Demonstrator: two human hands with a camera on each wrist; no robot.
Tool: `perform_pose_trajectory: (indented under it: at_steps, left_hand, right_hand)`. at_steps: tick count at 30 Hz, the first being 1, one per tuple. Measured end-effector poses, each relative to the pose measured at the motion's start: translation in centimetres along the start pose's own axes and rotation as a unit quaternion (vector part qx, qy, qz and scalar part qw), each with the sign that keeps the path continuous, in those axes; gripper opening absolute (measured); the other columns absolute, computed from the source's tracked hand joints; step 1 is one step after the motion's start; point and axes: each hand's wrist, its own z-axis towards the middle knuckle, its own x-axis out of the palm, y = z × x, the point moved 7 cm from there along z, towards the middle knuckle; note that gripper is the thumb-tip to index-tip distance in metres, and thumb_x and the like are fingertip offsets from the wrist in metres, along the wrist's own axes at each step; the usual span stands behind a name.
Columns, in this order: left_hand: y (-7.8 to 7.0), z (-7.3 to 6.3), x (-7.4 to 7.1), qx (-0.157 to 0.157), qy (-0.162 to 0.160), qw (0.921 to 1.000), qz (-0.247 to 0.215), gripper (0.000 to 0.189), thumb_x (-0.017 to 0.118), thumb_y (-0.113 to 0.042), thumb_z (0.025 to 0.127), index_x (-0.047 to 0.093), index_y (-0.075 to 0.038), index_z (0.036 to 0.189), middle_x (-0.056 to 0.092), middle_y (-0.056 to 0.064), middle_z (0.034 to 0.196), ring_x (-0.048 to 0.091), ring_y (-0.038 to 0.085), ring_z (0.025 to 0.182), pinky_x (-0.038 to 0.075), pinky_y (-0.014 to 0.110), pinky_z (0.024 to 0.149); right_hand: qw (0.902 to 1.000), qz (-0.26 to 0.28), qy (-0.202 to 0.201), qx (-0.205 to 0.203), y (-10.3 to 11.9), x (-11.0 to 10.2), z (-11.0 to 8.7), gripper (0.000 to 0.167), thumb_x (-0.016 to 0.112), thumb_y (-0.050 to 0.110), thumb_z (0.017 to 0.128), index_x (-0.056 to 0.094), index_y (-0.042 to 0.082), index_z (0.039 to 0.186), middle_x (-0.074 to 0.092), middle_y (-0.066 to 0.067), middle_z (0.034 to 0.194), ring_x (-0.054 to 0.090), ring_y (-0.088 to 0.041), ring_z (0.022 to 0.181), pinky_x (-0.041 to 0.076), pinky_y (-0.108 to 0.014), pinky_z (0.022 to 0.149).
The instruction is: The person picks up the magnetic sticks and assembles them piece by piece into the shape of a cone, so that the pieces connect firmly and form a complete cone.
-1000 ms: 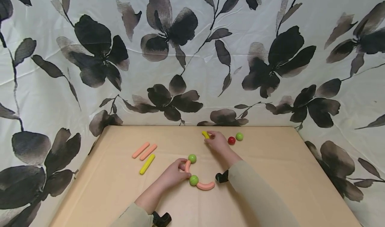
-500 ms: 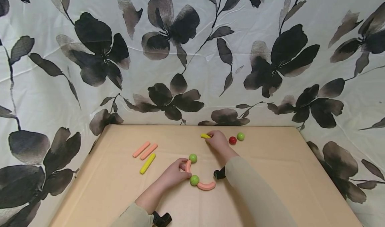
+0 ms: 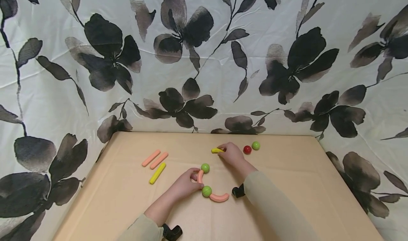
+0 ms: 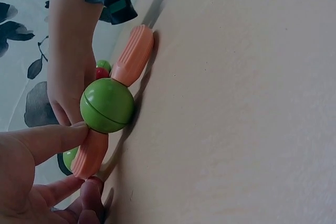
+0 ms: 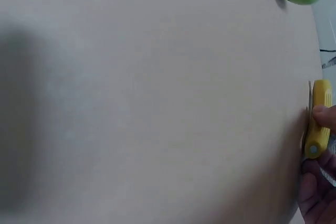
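Note:
My left hand (image 3: 184,183) grips a curved pink stick (image 3: 200,176) of a joined chain. That chain runs from a green ball (image 3: 205,168) through this stick to a nearer green ball (image 3: 207,191), then a second curved pink stick (image 3: 219,198). In the left wrist view the thumb presses where the nearer ball (image 4: 107,105) meets the held stick (image 4: 90,155). Farther back, my right hand (image 3: 234,156) pinches a short yellow stick (image 3: 216,150) between thumb and fingers. A small silvery dot shows on its end in the right wrist view, where the yellow stick (image 5: 322,95) sits at the edge.
Two straight pink sticks (image 3: 151,158) and a longer yellow stick (image 3: 157,173) lie at the left of the tan table (image 3: 280,184). Behind the right hand are a red ball (image 3: 247,149) and a green ball (image 3: 256,145). A floral cloth (image 3: 236,92) hangs behind the table.
The yellow stick has turned from slanting to nearly level, and the right hand has come slightly nearer. My left hand keeps its hold on the pink stick in the same place.

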Motion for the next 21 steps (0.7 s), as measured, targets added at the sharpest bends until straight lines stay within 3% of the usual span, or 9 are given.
perform_pose_trajectory:
  at_steps: [9, 14, 21]
  left_hand:
    - [-0.1, -0.1, 0.0, -0.002, 0.0, 1.0, 0.001, 0.063, 0.078, -0.019, 0.084, 0.05, -0.004, 0.138, 0.057, 0.006, 0.096, 0.052, 0.02, 0.081, 0.04, 0.032, 0.068]
    - [-0.2, -0.2, 0.0, 0.003, 0.001, 1.0, -0.002, 0.064, 0.078, -0.019, 0.083, 0.05, -0.003, 0.138, 0.058, 0.006, 0.096, 0.052, 0.02, 0.081, 0.04, 0.032, 0.068]
    - [-0.1, -0.1, 0.0, 0.004, 0.002, 1.0, -0.001, 0.062, 0.078, -0.02, 0.084, 0.051, -0.003, 0.137, 0.057, 0.006, 0.096, 0.051, 0.02, 0.082, 0.04, 0.032, 0.068]
  right_hand:
    - [0.996, -0.018, 0.025, -0.084, 1.3, 0.8, -2.5, 0.025, 0.074, 0.02, 0.09, 0.076, 0.017, 0.115, 0.058, 0.001, 0.09, 0.052, -0.016, 0.08, 0.046, -0.035, 0.077]
    - [0.9946, -0.014, 0.021, -0.101, 1.6, 1.1, -3.3, 0.025, 0.074, 0.021, 0.089, 0.076, 0.018, 0.114, 0.056, 0.002, 0.088, 0.051, -0.014, 0.077, 0.045, -0.033, 0.072]
    - [0.9939, -0.01, 0.023, -0.107, 1.5, 1.5, -3.3, 0.024, 0.073, 0.021, 0.091, 0.075, 0.02, 0.115, 0.058, 0.005, 0.092, 0.055, -0.013, 0.083, 0.047, -0.034, 0.078]
